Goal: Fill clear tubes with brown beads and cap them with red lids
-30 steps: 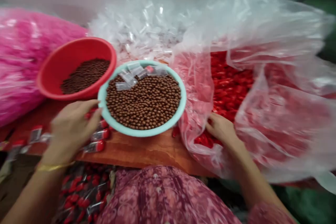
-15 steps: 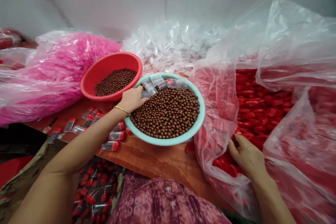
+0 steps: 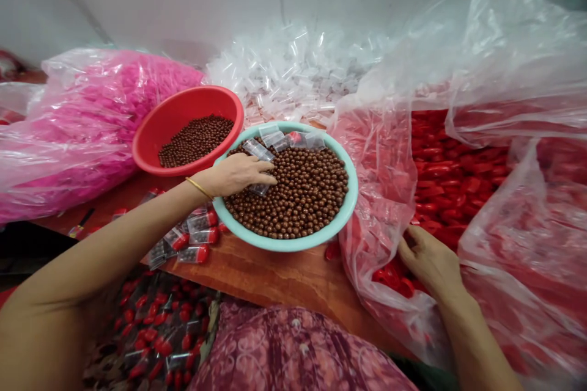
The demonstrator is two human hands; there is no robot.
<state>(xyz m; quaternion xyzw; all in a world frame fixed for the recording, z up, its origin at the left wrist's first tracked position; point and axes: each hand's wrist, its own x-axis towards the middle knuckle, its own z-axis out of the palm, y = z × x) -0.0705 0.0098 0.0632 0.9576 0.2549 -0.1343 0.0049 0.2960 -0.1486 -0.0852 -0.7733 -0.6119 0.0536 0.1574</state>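
My left hand (image 3: 242,173) reaches over the near-left rim of a pale turquoise basin (image 3: 285,245) filled with glossy brown balls (image 3: 293,201). Its fingers are closed on a small clear plastic container (image 3: 260,188), which lies low among the balls. Several more clear containers (image 3: 274,136) rest along the basin's far side, one with a red end. On the right, my right hand (image 3: 430,258) dips into an open plastic bag (image 3: 378,159) of red plastic caps (image 3: 452,177). Its fingers are curled downward, and what they grip, if anything, is hidden.
Behind stands a red basin (image 3: 147,140) of smaller brown balls, beside a bag of pink pieces (image 3: 105,98). Clear containers (image 3: 298,67) are heaped by the wall. Filled red-capped containers (image 3: 197,237) lie on the wooden table (image 3: 275,275), more in a box (image 3: 156,330) below.
My left hand has moved from the basin's left edge rightward and slightly down over the balls, with the clear container. My right hand stays at the red caps. The view has shifted slightly.
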